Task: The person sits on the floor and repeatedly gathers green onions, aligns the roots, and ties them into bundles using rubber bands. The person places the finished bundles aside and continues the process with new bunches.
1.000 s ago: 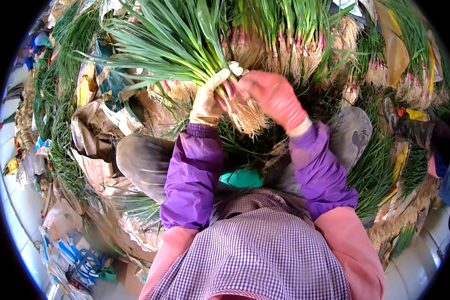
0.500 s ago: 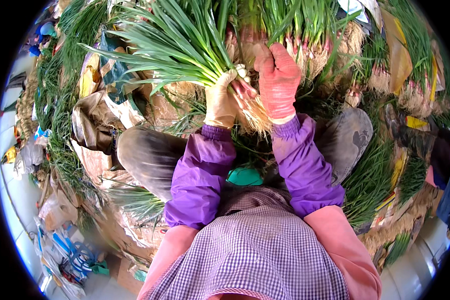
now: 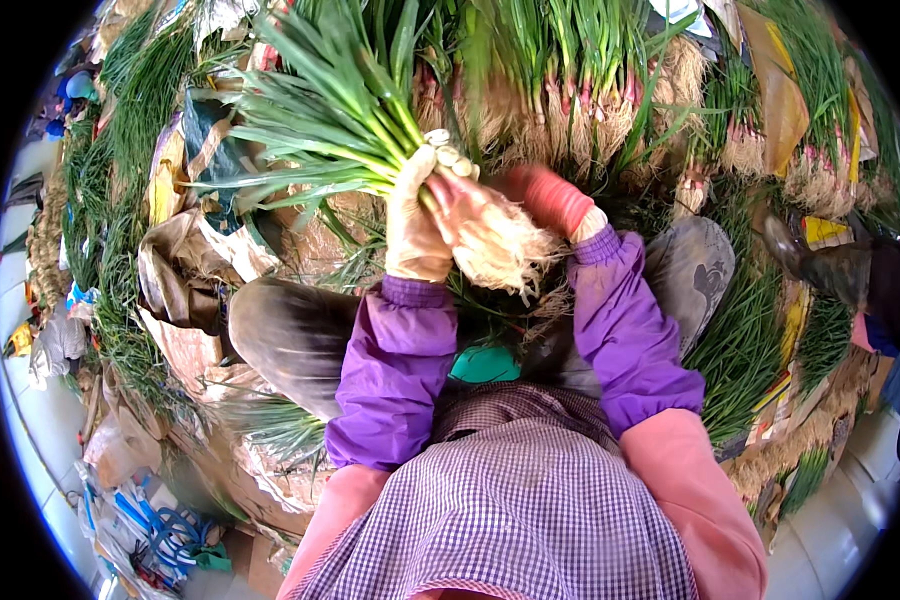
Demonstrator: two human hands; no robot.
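Note:
My left hand (image 3: 416, 222), in a cream glove, is closed round a bunch of green garlic (image 3: 355, 135). The long flat leaves fan out toward the upper left. Reddish stems and pale stringy roots (image 3: 497, 246) stick out on the right of my grip, angled down. Close beside those roots is my right hand (image 3: 550, 200), in a red-coated glove. Motion smears its fingers, so whether it holds anything is hidden. Past both hands stands a row of more green garlic (image 3: 580, 85), leaves pointing away and roots toward me.
My bent knees flank the work, the left knee (image 3: 288, 322) and right knee (image 3: 692, 275). Crumpled brown sacking (image 3: 178, 262) lies at the left. Leafy piles (image 3: 745, 350) spread to the right, near a dark boot (image 3: 810, 258). Blue strapping (image 3: 165, 530) sits at lower left.
The bunch has moved slightly left and toward me in my left hand, and its roots now show more fully. My right hand has dropped lower and blurred.

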